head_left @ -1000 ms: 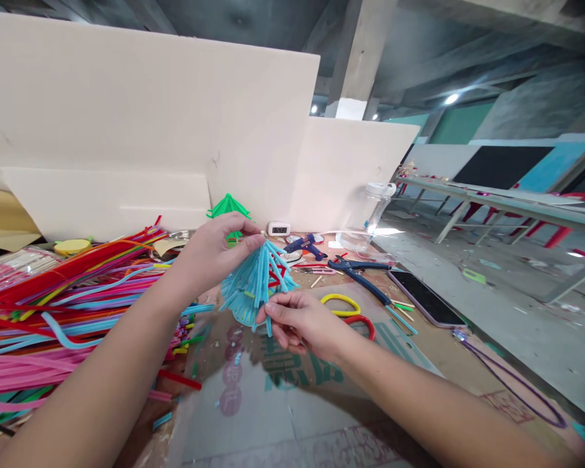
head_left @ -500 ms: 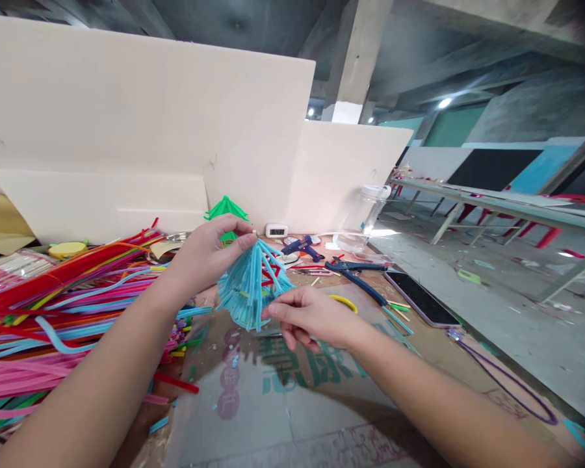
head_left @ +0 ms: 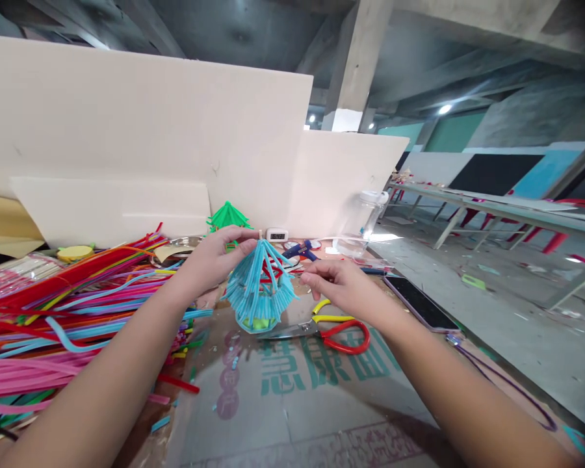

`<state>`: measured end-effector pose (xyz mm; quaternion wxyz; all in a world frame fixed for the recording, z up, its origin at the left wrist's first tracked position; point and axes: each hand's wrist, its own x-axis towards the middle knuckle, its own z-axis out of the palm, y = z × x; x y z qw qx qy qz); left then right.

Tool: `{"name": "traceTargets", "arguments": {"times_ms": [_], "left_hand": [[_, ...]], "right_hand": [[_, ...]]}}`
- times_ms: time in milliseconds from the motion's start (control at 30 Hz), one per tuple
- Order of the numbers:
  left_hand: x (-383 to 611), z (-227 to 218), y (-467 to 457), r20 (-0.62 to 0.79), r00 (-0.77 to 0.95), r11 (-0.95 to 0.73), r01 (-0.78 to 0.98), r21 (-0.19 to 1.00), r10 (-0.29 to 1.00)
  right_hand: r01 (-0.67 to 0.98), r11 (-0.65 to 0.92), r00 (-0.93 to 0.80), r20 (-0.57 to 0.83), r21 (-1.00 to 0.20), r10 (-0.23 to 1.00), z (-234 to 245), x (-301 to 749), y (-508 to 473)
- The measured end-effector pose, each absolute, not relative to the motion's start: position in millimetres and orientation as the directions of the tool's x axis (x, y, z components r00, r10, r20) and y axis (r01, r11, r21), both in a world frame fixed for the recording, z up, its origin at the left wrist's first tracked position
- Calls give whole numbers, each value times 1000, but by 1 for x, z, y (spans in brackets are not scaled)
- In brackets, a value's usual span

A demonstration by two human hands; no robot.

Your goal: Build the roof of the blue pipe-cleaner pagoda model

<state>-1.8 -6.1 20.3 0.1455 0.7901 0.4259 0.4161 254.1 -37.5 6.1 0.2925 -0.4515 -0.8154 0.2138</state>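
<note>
Near its pale tip, my left hand (head_left: 227, 253) grips a blue cone-shaped pipe-cleaner model (head_left: 260, 292) by the fingers. Blue strands fan out down its sides, with some red inside and green at the base. To its right is my right hand (head_left: 344, 283), apart from the strands, thumb and index finger close together. Whether anything is pinched there is too small to tell. Scissors (head_left: 346, 338) with red and yellow handles lie below that hand, blades pointing at the model. A green model (head_left: 228, 214) of similar shape stands behind my left hand.
Colourful pipe cleaners (head_left: 102, 292) are heaped at the left. A small digital clock (head_left: 277, 235), a blue glue gun (head_left: 302, 249) and a clear bottle (head_left: 363, 221) stand along the white board (head_left: 151, 130). A phone (head_left: 422, 303) lies near the table's right edge.
My right hand has left the model's lower edge and moved up and right. The scissors now show more fully below it. My left hand keeps its grip on the model's top.
</note>
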Motion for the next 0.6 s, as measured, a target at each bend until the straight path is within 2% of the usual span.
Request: {"name": "traceTargets", "arguments": {"times_ms": [167, 400, 600], "left_hand": [[-1, 21, -7, 521, 309, -599, 535, 597, 796], [-4, 23, -7, 526, 287, -586, 556, 589, 801], [-5, 23, -9, 491, 308, -568, 598, 566, 815]], "right_hand": [[642, 541, -438, 319, -543, 840, 11, 262, -38], [757, 500, -441, 236, -419, 866, 20, 281, -38], [756, 493, -425, 250, -430, 870, 27, 291, -35]]}}
